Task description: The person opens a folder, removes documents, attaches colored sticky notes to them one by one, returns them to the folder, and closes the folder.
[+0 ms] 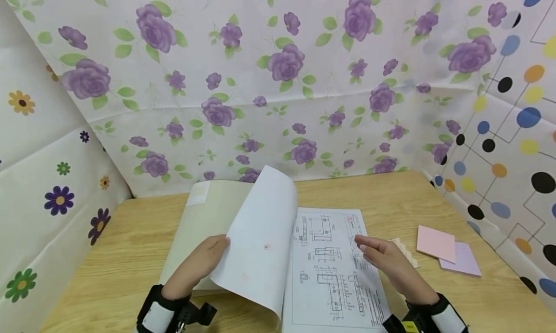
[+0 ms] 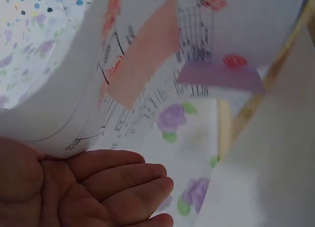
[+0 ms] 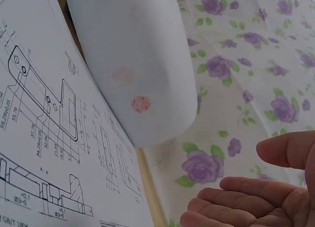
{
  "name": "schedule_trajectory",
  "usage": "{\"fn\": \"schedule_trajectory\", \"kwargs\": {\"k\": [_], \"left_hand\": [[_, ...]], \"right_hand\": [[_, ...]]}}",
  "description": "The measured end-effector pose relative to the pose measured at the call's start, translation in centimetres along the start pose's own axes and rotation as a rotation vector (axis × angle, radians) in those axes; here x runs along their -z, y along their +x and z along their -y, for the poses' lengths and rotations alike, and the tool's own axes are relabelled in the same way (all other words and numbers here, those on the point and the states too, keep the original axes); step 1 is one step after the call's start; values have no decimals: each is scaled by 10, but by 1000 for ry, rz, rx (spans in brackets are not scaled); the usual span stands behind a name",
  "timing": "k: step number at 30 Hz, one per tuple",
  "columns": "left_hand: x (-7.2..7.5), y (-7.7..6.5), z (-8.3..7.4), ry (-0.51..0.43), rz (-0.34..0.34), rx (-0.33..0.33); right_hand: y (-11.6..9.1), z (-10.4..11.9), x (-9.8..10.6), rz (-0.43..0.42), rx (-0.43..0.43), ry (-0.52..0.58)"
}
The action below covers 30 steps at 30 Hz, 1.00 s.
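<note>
A booklet lies spread on the table, with a pale green cover [image 1: 226,198] at left and a page of technical drawings [image 1: 330,275] at right. Between them a curling white sheet [image 1: 260,246] stands raised; my left hand [image 1: 201,260] holds its left edge. In the left wrist view, straight fingers [image 2: 128,182] lie along the printed underside, and the sheet hides the thumb. Pink paper [image 2: 147,52] and purple paper [image 2: 221,77] show against that side. My right hand [image 1: 386,260] hovers by the drawing page's right edge, fingers extended, thumb apart, holding nothing.
On the table's right lie a pink note square [image 1: 436,243], a lilac note square [image 1: 462,260] partly beneath it, and a cream lacy-edged piece [image 1: 405,251] partly behind my right hand. Patterned cloth walls [image 1: 260,91] border the wooden table [image 1: 113,256].
</note>
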State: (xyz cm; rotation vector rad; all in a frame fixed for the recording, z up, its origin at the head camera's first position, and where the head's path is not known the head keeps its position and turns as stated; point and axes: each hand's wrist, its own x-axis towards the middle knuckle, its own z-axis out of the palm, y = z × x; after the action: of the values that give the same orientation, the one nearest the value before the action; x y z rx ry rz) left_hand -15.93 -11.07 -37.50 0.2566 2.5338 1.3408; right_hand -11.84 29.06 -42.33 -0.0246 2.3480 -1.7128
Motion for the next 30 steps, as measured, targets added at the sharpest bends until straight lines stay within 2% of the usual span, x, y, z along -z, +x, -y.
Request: {"fn": "schedule_trajectory", "kwargs": {"k": [9,12,20,26,30], "left_hand": [[12,4,19,239,-65,10],[12,6,24,326,-76,-5],[9,9,37,480,-104,-39],[5,12,52,612,-120,-94],[3,14,59,691,-125,-91]], "right_hand": [[-2,-6,13,-47,1,-65],[-3,-8,18,-57,-13,-90],[-8,-15,33,-50,-68,-119],[-12,-20,44,-85,-83,-159],[-11,-22,50,-112,-93,-186]]}}
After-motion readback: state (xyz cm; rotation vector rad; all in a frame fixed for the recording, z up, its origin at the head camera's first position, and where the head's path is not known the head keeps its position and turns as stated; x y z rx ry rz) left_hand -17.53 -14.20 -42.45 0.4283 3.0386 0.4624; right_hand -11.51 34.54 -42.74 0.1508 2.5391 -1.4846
